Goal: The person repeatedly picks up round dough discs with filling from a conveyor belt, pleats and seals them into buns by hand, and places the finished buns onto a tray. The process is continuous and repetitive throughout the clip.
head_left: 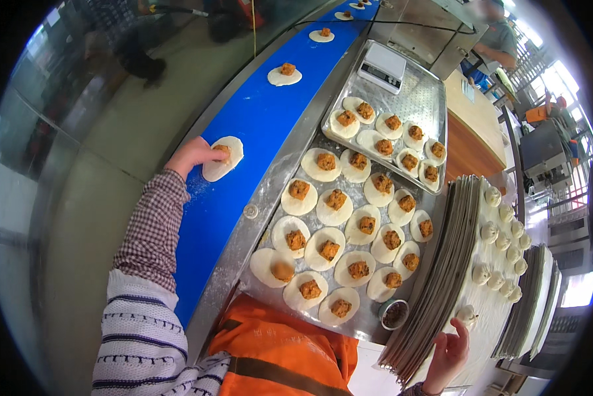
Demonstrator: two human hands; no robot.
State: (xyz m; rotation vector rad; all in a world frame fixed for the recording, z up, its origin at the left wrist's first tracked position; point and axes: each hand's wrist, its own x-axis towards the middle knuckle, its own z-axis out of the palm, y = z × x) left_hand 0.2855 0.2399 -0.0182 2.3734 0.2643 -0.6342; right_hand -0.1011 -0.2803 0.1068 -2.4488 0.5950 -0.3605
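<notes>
My left hand (196, 156) reaches over the blue conveyor belt (243, 129) and grips a round dough wrapper (229, 165) by its left edge. A finger or thumb lies by the orange-brown filling (222, 150) on that wrapper. At the lower right my right hand (449, 350) is raised with its fingers apart and nothing in it. Just beyond its fingertips sits a pleated bun (466, 315), on a stack of cloth-covered boards (481, 264). Several flat wrappers topped with filling, such as one (329, 249) near the middle, cover the steel worktop (280, 228) between my hands.
More filled wrappers (284, 74) lie along the belt. A metal tray (428, 86) holds further wrappers and a white scale (383, 66). A small bowl (395, 314) with dark contents sits at the worktop's near right corner. Another person (497, 43) stands at the far right.
</notes>
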